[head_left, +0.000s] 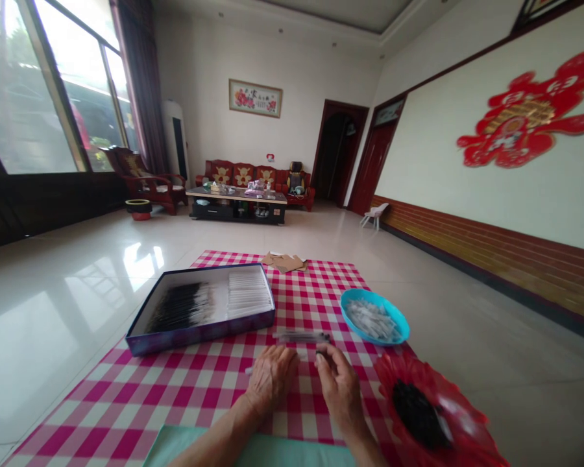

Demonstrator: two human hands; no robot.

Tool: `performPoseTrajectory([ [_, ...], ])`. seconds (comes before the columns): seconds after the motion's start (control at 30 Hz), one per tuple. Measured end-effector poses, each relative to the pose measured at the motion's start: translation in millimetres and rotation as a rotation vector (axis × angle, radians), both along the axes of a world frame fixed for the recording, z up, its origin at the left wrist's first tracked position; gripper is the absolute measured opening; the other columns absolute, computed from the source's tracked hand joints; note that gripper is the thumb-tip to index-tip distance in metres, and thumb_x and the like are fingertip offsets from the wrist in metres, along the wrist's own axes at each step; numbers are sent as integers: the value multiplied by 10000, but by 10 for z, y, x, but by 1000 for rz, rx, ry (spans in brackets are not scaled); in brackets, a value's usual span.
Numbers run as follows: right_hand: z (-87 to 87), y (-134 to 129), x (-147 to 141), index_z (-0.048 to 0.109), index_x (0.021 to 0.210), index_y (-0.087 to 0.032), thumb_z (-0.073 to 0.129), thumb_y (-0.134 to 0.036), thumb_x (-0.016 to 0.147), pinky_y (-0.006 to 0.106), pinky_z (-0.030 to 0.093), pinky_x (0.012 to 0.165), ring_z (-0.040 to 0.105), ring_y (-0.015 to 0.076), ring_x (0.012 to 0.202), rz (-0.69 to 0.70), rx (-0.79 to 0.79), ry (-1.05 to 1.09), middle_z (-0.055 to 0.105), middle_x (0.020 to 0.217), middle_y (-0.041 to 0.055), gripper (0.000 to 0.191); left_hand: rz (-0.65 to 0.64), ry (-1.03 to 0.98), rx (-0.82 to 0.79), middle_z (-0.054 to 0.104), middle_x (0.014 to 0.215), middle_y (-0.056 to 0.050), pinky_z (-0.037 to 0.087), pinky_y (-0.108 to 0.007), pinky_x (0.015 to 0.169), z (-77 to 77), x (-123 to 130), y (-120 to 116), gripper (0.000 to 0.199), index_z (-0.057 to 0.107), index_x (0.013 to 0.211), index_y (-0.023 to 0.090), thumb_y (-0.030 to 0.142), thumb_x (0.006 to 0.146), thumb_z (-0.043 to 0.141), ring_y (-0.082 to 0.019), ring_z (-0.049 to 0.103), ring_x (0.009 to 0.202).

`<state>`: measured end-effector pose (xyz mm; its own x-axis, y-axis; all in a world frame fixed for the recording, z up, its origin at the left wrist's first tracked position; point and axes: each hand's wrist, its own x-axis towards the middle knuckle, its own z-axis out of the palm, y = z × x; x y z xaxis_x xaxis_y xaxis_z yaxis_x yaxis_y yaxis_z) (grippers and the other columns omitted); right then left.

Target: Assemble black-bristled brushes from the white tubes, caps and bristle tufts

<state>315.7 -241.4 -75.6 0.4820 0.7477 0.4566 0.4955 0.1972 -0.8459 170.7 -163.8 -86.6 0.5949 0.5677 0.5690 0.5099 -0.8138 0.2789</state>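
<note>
My left hand is closed over a thin whitish tube, whose end pokes out to the left of the hand. Just to its right, my right hand pinches a small black piece between thumb and fingers; its exact kind is too small to tell. Beyond both hands lie several slim, translucent pen-like sticks with dark ends. At the left a shallow box holds rows of thin black sticks and white sticks.
A blue bowl of small clear pieces stands at the right. Nearer me is a red petal-edged dish with black pieces. Cardboard scraps lie at the far end of the checked tablecloth. A pale green cloth lies along the near edge.
</note>
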Motion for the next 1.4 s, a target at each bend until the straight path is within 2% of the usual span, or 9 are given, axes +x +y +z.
performPoseTrajectory([
  [0.27, 653, -309, 530, 640, 904, -202, 509, -361, 811, 316, 535, 687, 678, 223, 752, -76, -166, -277, 720, 850, 64, 226, -63, -48, -5, 610, 777, -22, 407, -296, 718, -39, -9, 27, 203, 578, 918, 209, 234, 935, 377, -169, 559, 732],
  [0.4, 600, -701, 1019, 657, 822, -219, 516, -353, 789, 352, 515, 738, 661, 235, 784, -211, -268, -516, 698, 828, 58, 197, -81, -40, 3, 612, 787, -27, 409, -297, 712, -13, -16, 10, 221, 582, 1011, 223, 223, 933, 374, -174, 559, 737],
  [0.5, 503, -871, 1228, 668, 799, -207, 537, -370, 748, 354, 530, 656, 658, 226, 679, -272, -337, -553, 687, 816, 75, 215, -98, -42, -25, 602, 780, -30, 410, -301, 729, 0, -8, 4, 222, 585, 985, 215, 211, 931, 369, -178, 558, 758],
  [0.63, 530, -738, 968, 673, 892, -208, 519, -372, 793, 344, 533, 712, 664, 230, 776, -256, -226, -561, 684, 902, 86, 246, -122, -52, -47, 592, 795, -36, 406, -308, 733, 20, 0, 0, 218, 572, 972, 201, 187, 924, 360, -181, 545, 768],
  [0.77, 546, -351, 357, 668, 923, -202, 478, -324, 854, 298, 530, 721, 664, 212, 808, -17, -148, -503, 693, 882, 84, 236, -158, -62, -43, 580, 784, -41, 403, -316, 719, 52, -4, -16, 236, 558, 976, 187, 177, 926, 328, -185, 527, 755],
  [0.93, 275, -15, -10, 675, 924, -194, 497, -300, 844, 287, 527, 692, 674, 210, 772, 94, -179, -384, 714, 855, 73, 222, -199, -86, -25, 569, 784, -47, 411, -320, 711, 48, -7, -6, 251, 542, 1011, 177, 176, 920, 308, -188, 510, 747],
  [1.1, 91, -9, 12, 685, 861, -192, 551, -369, 813, 297, 518, 685, 672, 219, 748, 73, -189, -139, 728, 831, 65, 228, -212, -84, 0, 573, 768, -48, 413, -311, 697, 48, -6, -7, 261, 545, 1008, 175, 161, 911, 303, -186, 515, 732],
  [1.23, 137, -72, 49, 649, 857, -174, 550, -489, 797, 277, 505, 564, 634, 192, 618, -75, -165, 194, 705, 728, 52, 336, -76, -73, -19, 590, 748, -37, 398, -295, 646, 81, -16, -31, 178, 576, 938, 205, 263, 900, 413, -186, 527, 701],
  [1.4, 250, -96, 115, 583, 908, -195, 500, -510, 833, 277, 511, 587, 620, 169, 665, -232, 72, 419, 678, 853, 49, 334, 94, -42, -71, 611, 699, -16, 378, -266, 594, 24, -20, 14, 107, 599, 854, 221, 236, 853, 492, -175, 547, 678],
])
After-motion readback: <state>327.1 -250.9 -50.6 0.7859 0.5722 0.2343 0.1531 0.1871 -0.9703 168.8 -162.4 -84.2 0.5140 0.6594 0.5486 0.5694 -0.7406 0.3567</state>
